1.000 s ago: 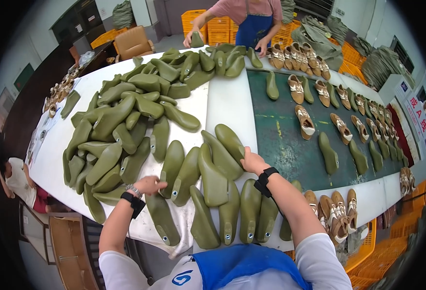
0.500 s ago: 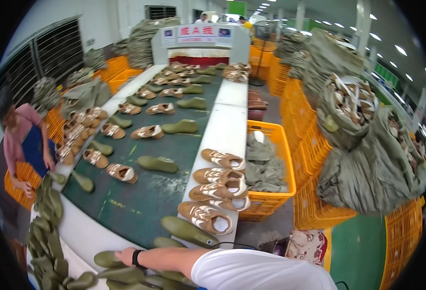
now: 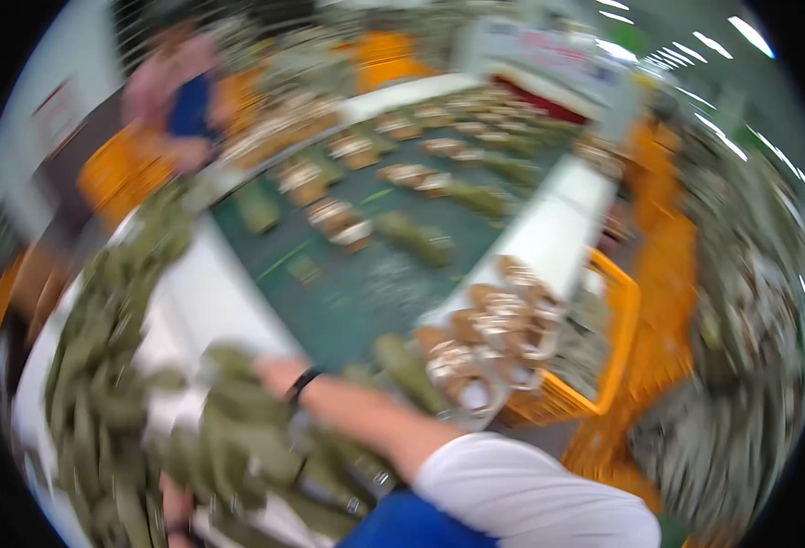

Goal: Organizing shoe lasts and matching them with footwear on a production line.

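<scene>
The picture is smeared by motion. My right hand [image 3: 277, 374], a black band on its wrist, reaches across the near end of the conveyor and appears closed around the end of an olive-green shoe last [image 3: 227, 362]. Several similar lasts [image 3: 265, 437] lie beneath my forearm. At the lower left, my left hand [image 3: 176, 498] is down among the lasts; its fingers are blurred and partly hidden. A long heap of green lasts [image 3: 92, 411] runs along the white table [image 3: 199, 290]. Brown-and-white shoes [image 3: 457, 370] stand in a row on the conveyor's right ledge.
Shoes and lasts stand in pairs on the green conveyor belt [image 3: 302, 251]. A person in pink [image 3: 169, 87] is at the far left beside an orange crate [image 3: 115, 178]. Another orange crate [image 3: 617, 320] and bulging grey-green sacks [image 3: 722, 447] are at the right.
My view has swung left and tilted, so the conveyor now slants rightward. My left hand has come into view. My right hand is still at a last near the conveyor's end.
</scene>
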`<state>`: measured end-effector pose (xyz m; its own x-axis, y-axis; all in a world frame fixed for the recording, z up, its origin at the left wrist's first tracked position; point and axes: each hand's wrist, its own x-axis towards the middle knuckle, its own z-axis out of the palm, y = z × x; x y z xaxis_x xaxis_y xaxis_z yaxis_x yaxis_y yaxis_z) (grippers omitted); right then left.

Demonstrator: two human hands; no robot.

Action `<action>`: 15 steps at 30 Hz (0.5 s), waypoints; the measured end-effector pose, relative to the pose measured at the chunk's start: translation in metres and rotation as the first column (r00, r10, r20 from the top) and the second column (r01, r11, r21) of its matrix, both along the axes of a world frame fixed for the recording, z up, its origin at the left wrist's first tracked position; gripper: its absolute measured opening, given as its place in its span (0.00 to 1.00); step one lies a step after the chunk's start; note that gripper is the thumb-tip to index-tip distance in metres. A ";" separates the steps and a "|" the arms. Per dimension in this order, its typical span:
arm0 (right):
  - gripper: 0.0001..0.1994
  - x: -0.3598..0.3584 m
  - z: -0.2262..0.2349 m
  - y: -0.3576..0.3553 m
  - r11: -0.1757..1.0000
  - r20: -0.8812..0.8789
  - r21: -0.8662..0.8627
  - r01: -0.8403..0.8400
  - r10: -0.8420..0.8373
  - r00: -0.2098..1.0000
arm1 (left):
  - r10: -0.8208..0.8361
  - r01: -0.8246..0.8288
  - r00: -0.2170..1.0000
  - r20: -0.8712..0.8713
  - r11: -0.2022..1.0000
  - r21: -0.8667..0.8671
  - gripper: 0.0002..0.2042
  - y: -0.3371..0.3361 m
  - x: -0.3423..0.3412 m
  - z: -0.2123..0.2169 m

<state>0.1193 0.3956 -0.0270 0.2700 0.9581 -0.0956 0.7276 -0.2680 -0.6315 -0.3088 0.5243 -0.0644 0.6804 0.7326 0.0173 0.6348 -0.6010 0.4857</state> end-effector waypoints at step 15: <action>0.24 0.007 0.015 -0.002 0.968 0.273 -0.236 -0.085 0.150 0.950 | 0.547 -0.700 0.623 -0.560 0.709 -0.087 0.40 -0.068 0.039 0.068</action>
<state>0.1261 0.3934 -0.0123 0.2040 0.9486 -0.2418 0.9034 -0.2775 -0.3268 -0.2702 0.4566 0.0035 -0.0834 0.8989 -0.4301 0.9857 0.1379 0.0970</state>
